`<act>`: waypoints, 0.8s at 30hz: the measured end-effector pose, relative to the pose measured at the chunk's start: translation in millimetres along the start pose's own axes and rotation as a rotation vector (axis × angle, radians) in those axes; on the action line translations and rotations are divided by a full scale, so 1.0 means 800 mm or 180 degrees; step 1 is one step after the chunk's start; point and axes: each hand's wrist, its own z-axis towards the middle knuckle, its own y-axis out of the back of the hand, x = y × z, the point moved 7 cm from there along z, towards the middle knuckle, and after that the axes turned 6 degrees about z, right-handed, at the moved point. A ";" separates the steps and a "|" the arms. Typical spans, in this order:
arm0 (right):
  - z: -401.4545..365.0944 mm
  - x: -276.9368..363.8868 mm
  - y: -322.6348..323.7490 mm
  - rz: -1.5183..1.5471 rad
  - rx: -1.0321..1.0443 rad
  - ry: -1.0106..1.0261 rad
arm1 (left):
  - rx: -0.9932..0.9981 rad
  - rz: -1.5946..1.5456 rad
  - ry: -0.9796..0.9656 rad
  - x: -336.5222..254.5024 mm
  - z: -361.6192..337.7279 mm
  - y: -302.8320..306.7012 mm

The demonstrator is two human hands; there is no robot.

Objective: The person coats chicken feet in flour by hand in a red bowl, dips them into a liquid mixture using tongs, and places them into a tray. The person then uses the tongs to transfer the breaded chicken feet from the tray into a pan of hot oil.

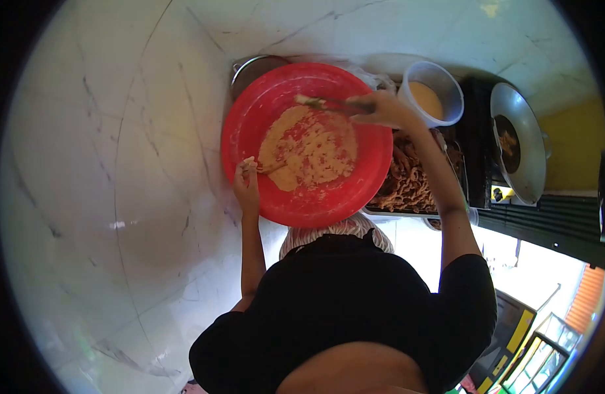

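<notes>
A large red basin [240, 125] holds pale yellow flour [286, 134] with coated crumbs and pieces. My right hand [382, 109] is closed around dark tongs [345, 106], blurred by motion, whose pale-coated tip hangs over the basin's far side. At the left rim, my left hand [246, 187] has bent, flour-caked fingers drawn together; what is in them, if anything, is too small to make out. A thin brownish strip [273, 169] lies in the flour beside those fingertips.
Right of the basin, a tray [407, 172] is heaped with brown fried pieces. Behind it stands a translucent tub [451, 92] of yellowish liquid. Farther right, a metal wok [531, 144] with dark oil sits on a stove. A metal pot [253, 67] stands behind the basin; a marbled wall rises left.
</notes>
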 end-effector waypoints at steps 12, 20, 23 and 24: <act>0.048 0.000 -0.045 -0.0499 0.0082 0.0200 | 0.0102 0.0247 -0.0054 0.026 -0.016 0.007; -0.100 -0.014 0.146 -0.0883 -0.1171 -0.0881 | 0.0544 0.0122 0.0103 0.011 -0.013 -0.028; -0.144 -0.039 0.169 -0.0945 -0.1339 -0.0972 | 0.0987 -0.0261 0.0122 -0.001 -0.015 -0.082; -0.154 -0.050 0.170 -0.1114 -0.1385 -0.1007 | 0.1229 -0.0519 0.0052 -0.011 -0.020 -0.106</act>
